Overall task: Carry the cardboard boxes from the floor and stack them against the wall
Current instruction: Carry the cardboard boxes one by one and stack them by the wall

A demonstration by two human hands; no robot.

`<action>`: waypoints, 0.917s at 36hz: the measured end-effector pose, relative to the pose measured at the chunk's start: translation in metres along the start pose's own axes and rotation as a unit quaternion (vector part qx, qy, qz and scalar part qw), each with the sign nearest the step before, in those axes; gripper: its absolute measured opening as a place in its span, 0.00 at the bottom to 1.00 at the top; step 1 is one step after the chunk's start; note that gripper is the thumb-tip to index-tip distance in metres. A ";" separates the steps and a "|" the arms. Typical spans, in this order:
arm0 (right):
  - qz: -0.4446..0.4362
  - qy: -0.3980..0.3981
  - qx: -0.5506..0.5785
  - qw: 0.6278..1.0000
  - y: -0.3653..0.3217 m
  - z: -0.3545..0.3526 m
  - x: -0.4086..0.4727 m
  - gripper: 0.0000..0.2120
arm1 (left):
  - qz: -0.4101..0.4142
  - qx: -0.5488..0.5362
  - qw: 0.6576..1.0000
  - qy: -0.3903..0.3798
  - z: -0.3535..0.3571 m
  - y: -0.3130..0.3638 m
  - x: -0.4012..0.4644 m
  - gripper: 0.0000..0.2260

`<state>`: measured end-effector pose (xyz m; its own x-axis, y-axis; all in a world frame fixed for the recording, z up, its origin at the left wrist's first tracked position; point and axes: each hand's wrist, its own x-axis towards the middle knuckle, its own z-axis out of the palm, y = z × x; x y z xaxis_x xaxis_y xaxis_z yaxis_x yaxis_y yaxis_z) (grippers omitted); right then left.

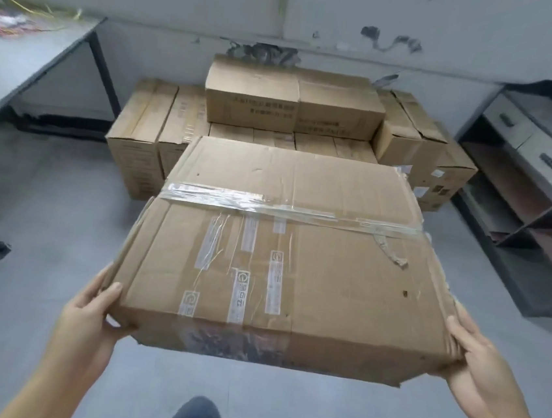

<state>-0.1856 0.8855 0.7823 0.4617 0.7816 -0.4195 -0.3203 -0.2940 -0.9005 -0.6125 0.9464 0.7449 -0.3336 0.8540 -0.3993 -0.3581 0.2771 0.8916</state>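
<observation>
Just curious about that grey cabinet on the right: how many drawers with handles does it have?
2 drawers show on the cabinet: the farther drawer near the wall, and the nearer drawer beside it. More may lie past the picture's right edge.

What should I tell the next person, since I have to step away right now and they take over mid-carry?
Left hand grips the carried box at its near left corner; right hand grips the near right corner.
The box is in the air, flat, taped top up, facing the stack against the wall.
Done: several boxes already sit at the wall, one pair on top.
Left: walk this box over and set it on the stack.
</observation>
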 end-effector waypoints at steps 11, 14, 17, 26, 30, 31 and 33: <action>0.001 0.060 0.027 0.998 -0.053 0.030 0.157 0.17 | -0.015 0.014 0.997 -0.070 0.150 0.015 0.148 0.15; 0.004 0.079 0.036 0.996 -0.072 0.055 0.223 0.18 | -0.021 0.040 0.995 -0.087 0.205 0.031 0.217 0.14; 0.010 0.082 0.058 0.995 -0.101 0.078 0.278 0.15 | -0.023 0.035 0.995 -0.096 0.253 0.051 0.272 0.16; -0.001 0.078 0.082 0.994 -0.163 0.131 0.419 0.17 | -0.026 0.054 0.990 -0.128 0.376 0.104 0.410 0.17; -0.003 0.054 0.079 0.995 -0.198 0.145 0.483 0.19 | -0.017 0.061 0.991 -0.121 0.428 0.106 0.454 0.17; -0.007 0.046 0.078 0.996 -0.206 0.147 0.501 0.19 | -0.017 0.060 0.991 -0.118 0.441 0.106 0.465 0.18; -0.007 0.026 0.074 0.997 -0.221 0.151 0.541 0.23 | -0.017 0.050 0.992 -0.111 0.472 0.103 0.488 0.19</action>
<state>0.0097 1.4563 0.7722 0.5076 0.7548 -0.4154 -0.4305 -0.1955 -0.8812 -0.4005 1.5995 0.7429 -0.1182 0.9161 -0.3830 -0.2735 0.3408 0.8995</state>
